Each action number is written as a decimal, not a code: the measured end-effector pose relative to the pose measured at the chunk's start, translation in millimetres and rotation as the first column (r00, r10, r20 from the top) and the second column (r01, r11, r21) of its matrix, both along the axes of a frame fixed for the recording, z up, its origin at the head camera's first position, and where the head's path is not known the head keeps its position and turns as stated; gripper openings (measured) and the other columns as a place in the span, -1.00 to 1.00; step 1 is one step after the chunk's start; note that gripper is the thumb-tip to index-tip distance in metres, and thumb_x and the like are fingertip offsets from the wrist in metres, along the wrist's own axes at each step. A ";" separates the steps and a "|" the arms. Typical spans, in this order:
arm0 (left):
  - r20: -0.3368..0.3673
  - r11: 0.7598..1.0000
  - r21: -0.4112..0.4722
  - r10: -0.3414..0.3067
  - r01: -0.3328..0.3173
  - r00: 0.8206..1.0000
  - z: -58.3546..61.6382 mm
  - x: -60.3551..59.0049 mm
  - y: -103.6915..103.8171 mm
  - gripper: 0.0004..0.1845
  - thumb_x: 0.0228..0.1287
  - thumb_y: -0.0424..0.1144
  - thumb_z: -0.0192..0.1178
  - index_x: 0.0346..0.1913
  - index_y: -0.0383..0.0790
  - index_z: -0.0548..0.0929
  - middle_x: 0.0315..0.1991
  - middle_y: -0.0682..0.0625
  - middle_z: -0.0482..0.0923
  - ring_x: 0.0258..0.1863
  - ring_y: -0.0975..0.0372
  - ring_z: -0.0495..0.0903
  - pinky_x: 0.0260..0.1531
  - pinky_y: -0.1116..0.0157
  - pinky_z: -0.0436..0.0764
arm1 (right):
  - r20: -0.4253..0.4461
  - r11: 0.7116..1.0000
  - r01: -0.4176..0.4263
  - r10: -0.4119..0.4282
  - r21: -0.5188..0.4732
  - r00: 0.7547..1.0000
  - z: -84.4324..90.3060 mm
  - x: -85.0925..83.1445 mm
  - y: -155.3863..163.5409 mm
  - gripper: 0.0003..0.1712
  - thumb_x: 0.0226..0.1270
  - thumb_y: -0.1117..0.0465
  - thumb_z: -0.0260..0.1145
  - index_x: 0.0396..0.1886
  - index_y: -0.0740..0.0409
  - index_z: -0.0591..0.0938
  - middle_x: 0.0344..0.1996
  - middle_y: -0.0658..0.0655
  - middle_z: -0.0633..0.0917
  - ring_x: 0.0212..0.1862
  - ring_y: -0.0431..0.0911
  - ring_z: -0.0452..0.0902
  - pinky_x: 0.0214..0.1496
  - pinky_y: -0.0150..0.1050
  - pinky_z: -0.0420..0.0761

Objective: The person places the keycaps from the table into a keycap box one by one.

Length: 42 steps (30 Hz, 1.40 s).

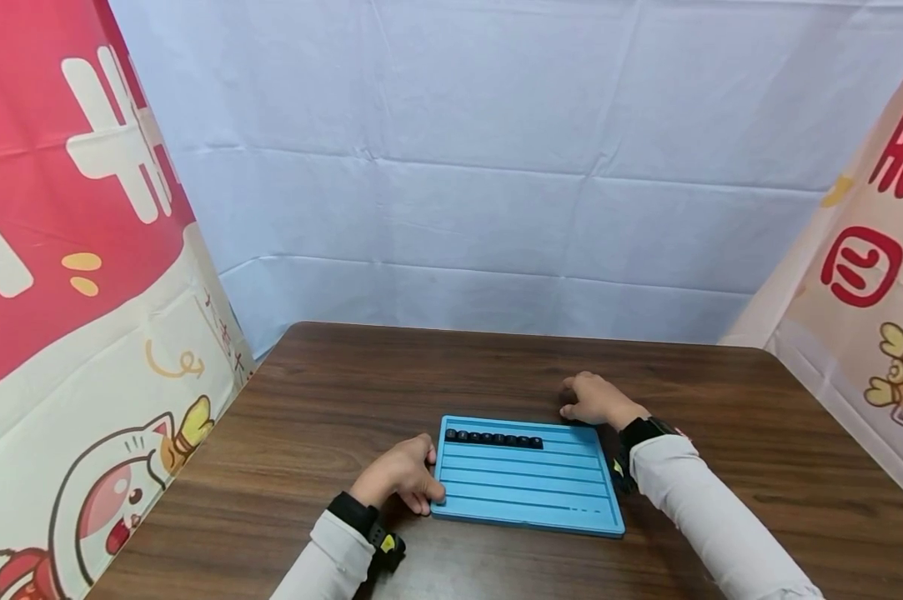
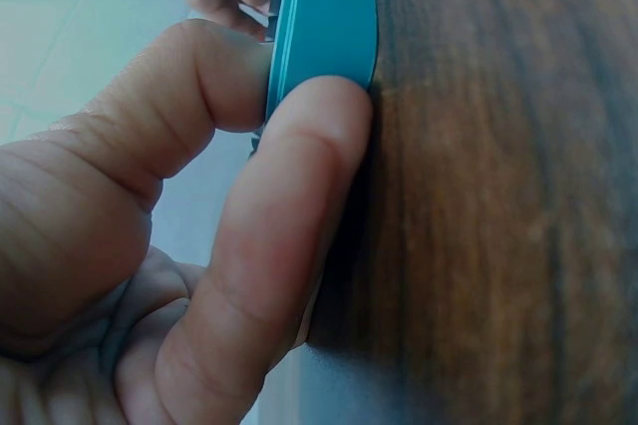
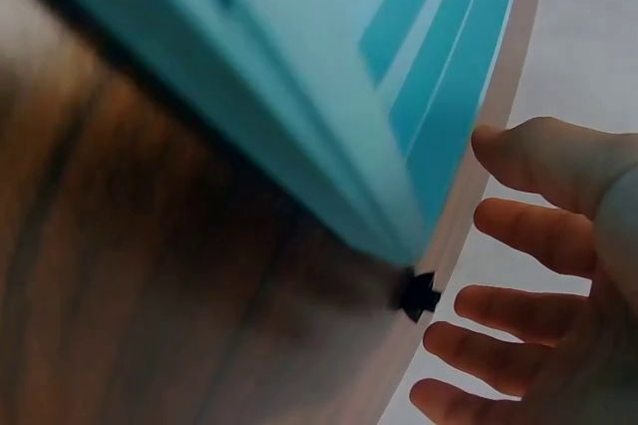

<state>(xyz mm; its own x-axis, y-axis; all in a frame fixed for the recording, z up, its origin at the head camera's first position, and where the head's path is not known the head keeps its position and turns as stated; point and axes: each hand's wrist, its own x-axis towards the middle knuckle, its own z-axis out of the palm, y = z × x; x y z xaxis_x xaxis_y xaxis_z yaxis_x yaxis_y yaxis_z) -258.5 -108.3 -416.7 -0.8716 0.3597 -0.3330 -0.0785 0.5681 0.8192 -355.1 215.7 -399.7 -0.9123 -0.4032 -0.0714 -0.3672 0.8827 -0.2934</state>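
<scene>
A blue tray (image 1: 526,487) with several ridged rows lies on the wooden table. Along its top row, from the left end, sit several small black pieces (image 1: 494,438) that look like keycaps. My left hand (image 1: 402,473) grips the tray's left edge; in the left wrist view the thumb (image 2: 214,76) is over the rim and a finger (image 2: 299,176) against the side. Just past the tray's far right corner, my right hand (image 1: 599,400) hovers low with fingers spread, holding nothing visible. One small black piece (image 3: 417,294) shows beyond that corner in the right wrist view, apart from the fingers.
The brown table (image 1: 331,383) stretches around the tray on every side. A pale cloth (image 1: 481,167) hangs behind it, and printed cloths stand at the left (image 1: 143,333) and the right (image 1: 864,350).
</scene>
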 end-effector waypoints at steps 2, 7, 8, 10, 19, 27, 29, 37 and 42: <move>-0.001 1.000 0.001 -0.002 0.002 1.000 -0.8 -0.6 -0.1 -0.59 -0.15 -0.59 0.27 -0.25 -0.36 0.30 -0.68 -0.25 0.53 -0.79 0.17 0.54 -0.77 0.28 0.56 | 0.009 1.000 0.011 -0.011 0.005 1.000 0.2 -1.6 1.8 -0.49 0.24 0.22 0.29 0.12 0.43 0.47 0.01 0.44 0.45 0.07 0.30 0.36 0.02 0.11 0.43; -0.001 1.000 0.005 -0.005 0.005 1.000 -1.5 -1.6 -0.2 -0.59 -0.16 -0.59 0.27 -0.25 -0.36 0.29 -0.68 -0.25 0.53 -0.79 0.17 0.54 -0.77 0.28 0.56 | 0.018 1.000 0.021 -0.021 0.005 1.000 2.9 -4.9 4.0 -0.50 0.24 0.23 0.30 0.12 0.40 0.47 0.01 0.44 0.45 0.06 0.30 0.37 -0.01 0.11 0.45; 0.000 1.000 0.006 -0.005 0.005 1.000 -1.5 -1.7 -0.1 -0.59 -0.15 -0.59 0.27 -0.25 -0.36 0.29 -0.68 -0.25 0.53 -0.79 0.17 0.54 -0.77 0.28 0.56 | 0.019 1.000 0.021 -0.021 0.005 1.000 3.2 -5.4 4.3 -0.50 0.23 0.23 0.30 0.12 0.40 0.48 0.01 0.44 0.45 0.05 0.30 0.37 -0.02 0.11 0.45; 0.000 1.000 0.004 -0.005 0.005 1.000 -1.2 -1.8 0.0 -0.59 -0.15 -0.59 0.27 -0.25 -0.36 0.30 -0.68 -0.25 0.53 -0.79 0.17 0.54 -0.77 0.28 0.56 | 0.022 1.000 0.021 -0.021 0.008 1.000 3.2 -6.5 5.1 -0.50 0.23 0.23 0.30 0.12 0.40 0.48 0.01 0.43 0.45 0.04 0.29 0.38 -0.03 0.10 0.46; 0.006 1.000 -0.004 0.001 -0.001 1.000 -1.0 -1.1 1.8 -0.59 -0.15 -0.60 0.27 -0.25 -0.36 0.30 -0.68 -0.25 0.53 -0.79 0.17 0.53 -0.77 0.28 0.56 | 0.041 1.000 -0.001 0.000 0.016 0.999 -3.6 -11.7 12.8 -0.49 0.22 0.25 0.31 0.13 0.39 0.47 0.01 0.42 0.45 0.05 0.30 0.36 -0.01 0.11 0.44; 0.001 1.000 -0.019 0.007 -0.007 1.000 -0.4 -1.3 2.8 -0.59 -0.16 -0.60 0.26 -0.25 -0.36 0.30 -0.69 -0.24 0.54 -0.81 0.18 0.53 -0.78 0.29 0.55 | 0.053 0.999 -0.022 0.021 0.023 0.998 -5.5 -13.4 13.0 -0.51 0.21 0.33 0.29 0.12 0.47 0.46 0.07 0.45 0.45 0.14 0.33 0.30 0.10 0.13 0.38; -0.003 1.000 -0.022 0.006 -0.006 1.000 0.0 -1.2 2.8 -0.59 -0.17 -0.60 0.26 -0.25 -0.36 0.30 -0.70 -0.24 0.54 -0.81 0.18 0.52 -0.78 0.29 0.55 | 0.051 1.000 -0.020 0.019 0.022 0.998 -5.1 -13.5 13.6 -0.54 0.20 0.36 0.29 0.09 0.47 0.49 0.04 0.44 0.49 0.12 0.32 0.33 0.07 0.12 0.41; -0.007 1.000 -0.014 -0.001 0.001 1.000 0.5 -1.5 2.2 -0.59 -0.17 -0.60 0.27 -0.25 -0.37 0.30 -0.70 -0.24 0.54 -0.81 0.18 0.53 -0.78 0.29 0.56 | 0.022 1.000 -0.015 0.015 0.021 1.000 -3.9 -12.6 14.7 -0.72 0.07 0.54 0.21 -0.18 0.38 0.64 -0.21 0.32 0.62 -0.11 0.19 0.53 -0.15 -0.01 0.57; 0.002 1.000 -0.021 -0.004 0.004 1.000 0.6 -1.7 2.0 -0.59 -0.16 -0.59 0.27 -0.25 -0.37 0.31 -0.69 -0.24 0.54 -0.81 0.19 0.52 -0.78 0.30 0.55 | 0.025 1.000 0.000 -0.001 0.031 1.000 -6.0 -12.4 14.8 -0.71 0.08 0.59 0.16 -0.19 0.35 0.64 -0.23 0.28 0.62 -0.13 0.17 0.53 -0.18 -0.05 0.58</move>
